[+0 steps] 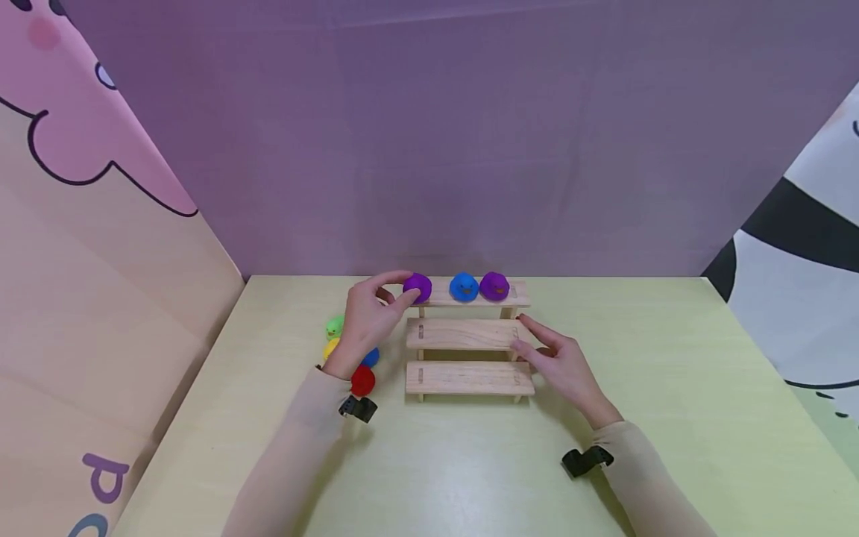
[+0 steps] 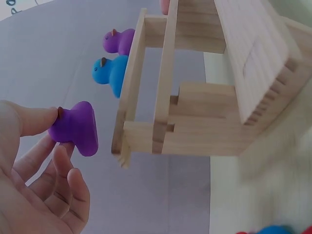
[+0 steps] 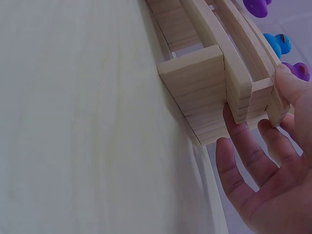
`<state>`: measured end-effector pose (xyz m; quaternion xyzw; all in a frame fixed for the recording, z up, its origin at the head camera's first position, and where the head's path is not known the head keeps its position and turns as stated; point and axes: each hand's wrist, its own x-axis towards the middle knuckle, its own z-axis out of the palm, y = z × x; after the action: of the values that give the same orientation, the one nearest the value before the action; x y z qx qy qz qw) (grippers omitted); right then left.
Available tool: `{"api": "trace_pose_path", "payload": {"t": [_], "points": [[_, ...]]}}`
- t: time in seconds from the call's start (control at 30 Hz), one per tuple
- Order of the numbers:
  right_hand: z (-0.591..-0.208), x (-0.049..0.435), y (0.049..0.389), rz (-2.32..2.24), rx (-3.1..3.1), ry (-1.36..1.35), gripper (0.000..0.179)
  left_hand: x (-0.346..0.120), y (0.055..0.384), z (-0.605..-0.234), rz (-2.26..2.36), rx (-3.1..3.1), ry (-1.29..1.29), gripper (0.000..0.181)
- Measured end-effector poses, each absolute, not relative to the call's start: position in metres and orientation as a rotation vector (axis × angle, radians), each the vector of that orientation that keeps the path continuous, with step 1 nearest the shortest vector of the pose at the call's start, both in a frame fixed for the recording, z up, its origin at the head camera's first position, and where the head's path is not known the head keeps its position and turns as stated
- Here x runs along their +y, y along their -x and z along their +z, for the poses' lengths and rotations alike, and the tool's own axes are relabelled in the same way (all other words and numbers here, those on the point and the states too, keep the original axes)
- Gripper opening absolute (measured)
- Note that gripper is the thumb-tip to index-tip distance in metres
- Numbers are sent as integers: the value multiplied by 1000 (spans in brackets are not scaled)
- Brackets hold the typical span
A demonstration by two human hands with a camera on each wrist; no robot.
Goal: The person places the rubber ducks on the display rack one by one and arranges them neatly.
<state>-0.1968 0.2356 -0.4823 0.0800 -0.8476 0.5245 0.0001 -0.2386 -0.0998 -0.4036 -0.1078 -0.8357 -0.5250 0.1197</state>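
Note:
My left hand (image 1: 373,317) pinches a purple rubber duck (image 2: 75,129) between thumb and fingers at the left end of the top step. In the left wrist view there is a gap between this duck and the wood. A three-step wooden stand (image 1: 470,379) bears a blue duck (image 1: 464,287) and another purple duck (image 1: 494,286) on its top step. At the stand's right end, my right hand (image 1: 564,365) grips the middle step, thumb on the board and fingertips around its end in the right wrist view (image 3: 273,165).
Left of the stand, partly behind my left forearm, lie a green duck (image 1: 334,327), a yellow one (image 1: 331,347), a blue one (image 1: 370,358) and a red one (image 1: 363,381). A purple cloth wall (image 1: 456,149) rises behind the pale tabletop (image 1: 470,470).

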Motion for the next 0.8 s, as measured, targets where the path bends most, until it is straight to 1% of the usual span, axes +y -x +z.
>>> {"api": "trace_pose_path", "payload": {"t": [0.23,0.8], "points": [[-483,234,198,1649,-2654,-246,62,-87,250,-406,-1539,-2472,336,33],[-482,233,198,1658,-2656,-246,63,-69,252,-406,-1551,-2558,285,37]]}}
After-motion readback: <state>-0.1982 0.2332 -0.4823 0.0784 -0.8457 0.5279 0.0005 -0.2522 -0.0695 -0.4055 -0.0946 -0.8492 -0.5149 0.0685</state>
